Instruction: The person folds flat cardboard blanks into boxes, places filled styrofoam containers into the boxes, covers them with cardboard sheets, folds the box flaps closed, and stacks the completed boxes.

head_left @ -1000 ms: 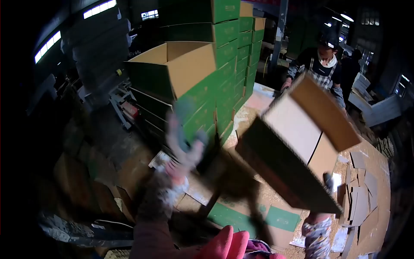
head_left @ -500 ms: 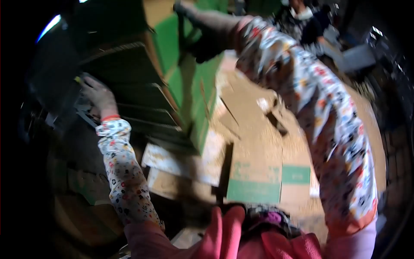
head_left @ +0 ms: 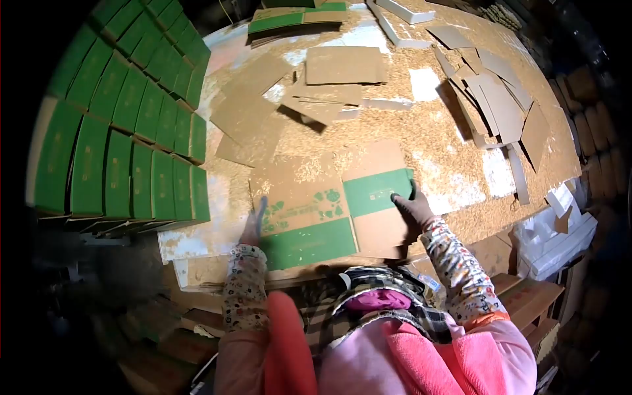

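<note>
A flat, folded cardboard box (head_left: 303, 242) with green bands and a green printed pattern lies at the near side of the table in front of me. My left hand (head_left: 252, 229) grips its left edge, one finger showing along the side and the others hard to see. At the right edge, my right hand (head_left: 416, 209) holds the board with the thumb on top of the green band. Wood shavings are scattered on the cardboard's upper part.
Green boxes (head_left: 120, 164) are stacked at the left. Loose brown sheets (head_left: 345, 64) lie farther back, more cardboard pieces (head_left: 494, 105) at the right. Another green-banded stack (head_left: 296, 23) is at the far edge. A plastic-wrapped white bundle (head_left: 556, 237) sits beside the table's right corner.
The open box I held is out of my right hand. Both hands have come down from the green stack onto the flat cardboard, and the view has turned down to the table.
</note>
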`<state>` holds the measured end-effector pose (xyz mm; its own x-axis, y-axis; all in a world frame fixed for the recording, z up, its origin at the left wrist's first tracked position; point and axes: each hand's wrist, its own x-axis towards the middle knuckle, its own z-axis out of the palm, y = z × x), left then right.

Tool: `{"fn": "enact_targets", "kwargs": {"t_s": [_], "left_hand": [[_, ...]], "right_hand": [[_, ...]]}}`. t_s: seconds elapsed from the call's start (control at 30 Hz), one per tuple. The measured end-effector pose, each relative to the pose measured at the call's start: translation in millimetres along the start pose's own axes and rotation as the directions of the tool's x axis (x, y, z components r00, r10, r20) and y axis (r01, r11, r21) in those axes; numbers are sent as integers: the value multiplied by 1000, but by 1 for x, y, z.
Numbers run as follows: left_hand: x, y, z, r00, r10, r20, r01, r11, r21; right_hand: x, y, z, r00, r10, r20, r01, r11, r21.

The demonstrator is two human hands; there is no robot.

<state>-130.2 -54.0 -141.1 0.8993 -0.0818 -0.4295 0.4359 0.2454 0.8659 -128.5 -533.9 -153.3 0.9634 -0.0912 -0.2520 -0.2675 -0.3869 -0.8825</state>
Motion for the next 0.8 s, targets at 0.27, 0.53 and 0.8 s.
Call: {"fn": "enact_targets", "kwargs": {"t_s": [0.27,0.53,0.8], "left_hand": [[15,19,252,943,200,-266,-166,976,143],[4,151,311,504,846,175,-789,368,492],[-7,216,331,871,429,240,-476,614,630]], "right_hand": [[51,14,-203,971,119,207,-181,932,314],[51,-102,-280,623,-610,-490,469,792,-391],[7,-110,-277,726,-601,-335,495,795,-352]]}}
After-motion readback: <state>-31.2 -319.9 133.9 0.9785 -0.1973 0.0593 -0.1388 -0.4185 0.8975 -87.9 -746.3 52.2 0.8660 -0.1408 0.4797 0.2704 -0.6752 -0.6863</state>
